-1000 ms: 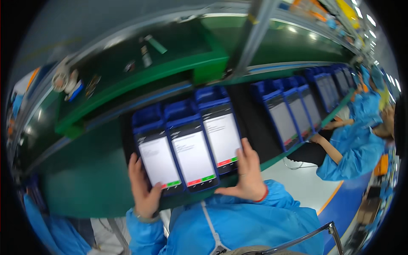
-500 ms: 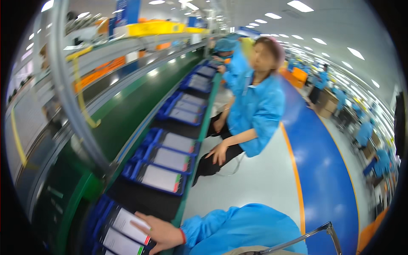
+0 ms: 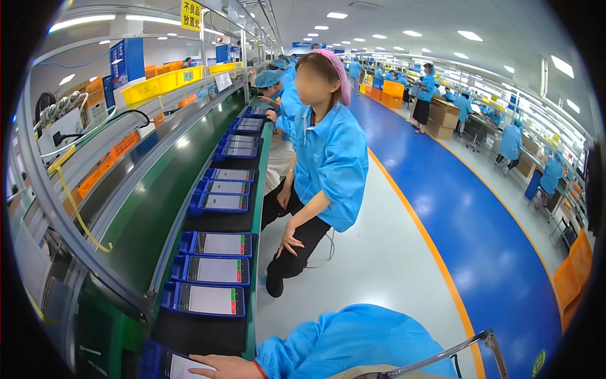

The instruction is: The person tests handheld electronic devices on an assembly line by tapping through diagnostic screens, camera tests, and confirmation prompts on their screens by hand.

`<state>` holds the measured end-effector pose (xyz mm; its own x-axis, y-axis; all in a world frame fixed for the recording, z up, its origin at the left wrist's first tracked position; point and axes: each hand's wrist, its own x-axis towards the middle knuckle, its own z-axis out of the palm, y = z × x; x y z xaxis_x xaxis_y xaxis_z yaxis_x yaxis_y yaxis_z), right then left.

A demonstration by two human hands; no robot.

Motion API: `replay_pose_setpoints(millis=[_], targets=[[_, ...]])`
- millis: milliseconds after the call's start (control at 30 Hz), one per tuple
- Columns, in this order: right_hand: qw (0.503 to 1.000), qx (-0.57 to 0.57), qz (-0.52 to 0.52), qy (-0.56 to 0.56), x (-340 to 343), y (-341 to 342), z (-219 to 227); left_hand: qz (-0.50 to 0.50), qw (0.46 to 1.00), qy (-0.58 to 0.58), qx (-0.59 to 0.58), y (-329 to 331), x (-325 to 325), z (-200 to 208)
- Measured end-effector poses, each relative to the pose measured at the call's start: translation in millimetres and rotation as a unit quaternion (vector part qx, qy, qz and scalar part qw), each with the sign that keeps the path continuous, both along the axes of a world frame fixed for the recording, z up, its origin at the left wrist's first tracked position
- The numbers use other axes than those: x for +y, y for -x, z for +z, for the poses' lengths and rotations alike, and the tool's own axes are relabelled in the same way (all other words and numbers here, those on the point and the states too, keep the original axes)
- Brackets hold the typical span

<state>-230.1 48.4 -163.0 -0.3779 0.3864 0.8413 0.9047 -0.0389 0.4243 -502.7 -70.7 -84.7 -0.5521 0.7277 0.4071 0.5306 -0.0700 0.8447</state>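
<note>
At the lower edge, my right hand (image 3: 228, 366) lies with fingers stretched over the white screen of a smartphone (image 3: 180, 366). This phone rests in a blue tray (image 3: 150, 359), cut off by the picture's edge. Whether the fingers press on the glass or just hover I cannot tell. Farther along the black belt (image 3: 202, 333) stand more blue trays, each bearing a phone; the nearest of these phones (image 3: 208, 299) has a white screen with red and green patches at its right end. My left hand is out of sight.
Beyond my arm a seated co-worker (image 3: 331, 164) in a blue jacket rests a hand on one knee. A metal post (image 3: 82, 234) and a green belt (image 3: 142, 221) run along the left. Yellow bins (image 3: 164, 85) sit on the shelf above. A blue walkway (image 3: 435, 196) lies at right.
The view has turned and steadied, so the trays and the co-worker appear farther left. My right hand sits lower in the picture, still over a phone.
</note>
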Motion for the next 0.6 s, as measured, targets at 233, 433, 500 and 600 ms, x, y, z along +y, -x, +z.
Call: replay_pose_setpoints(millis=[233,433,500,600], targets=[[0.683,0.293,0.453,0.492,-29,-28,86,0.048,0.998,0.04,0.0,1,-22,1],[0.686,0.283,0.452,0.495,-26,-31,87,0.066,0.995,0.081,0.006,-8,-31,9],[0.682,0.262,0.436,0.526,-23,-34,93,0.077,0.993,0.095,0.008,-8,-37,11],[0.674,0.256,0.449,0.528,-25,-39,101,0.091,0.989,0.114,0.01,-9,-45,12]])
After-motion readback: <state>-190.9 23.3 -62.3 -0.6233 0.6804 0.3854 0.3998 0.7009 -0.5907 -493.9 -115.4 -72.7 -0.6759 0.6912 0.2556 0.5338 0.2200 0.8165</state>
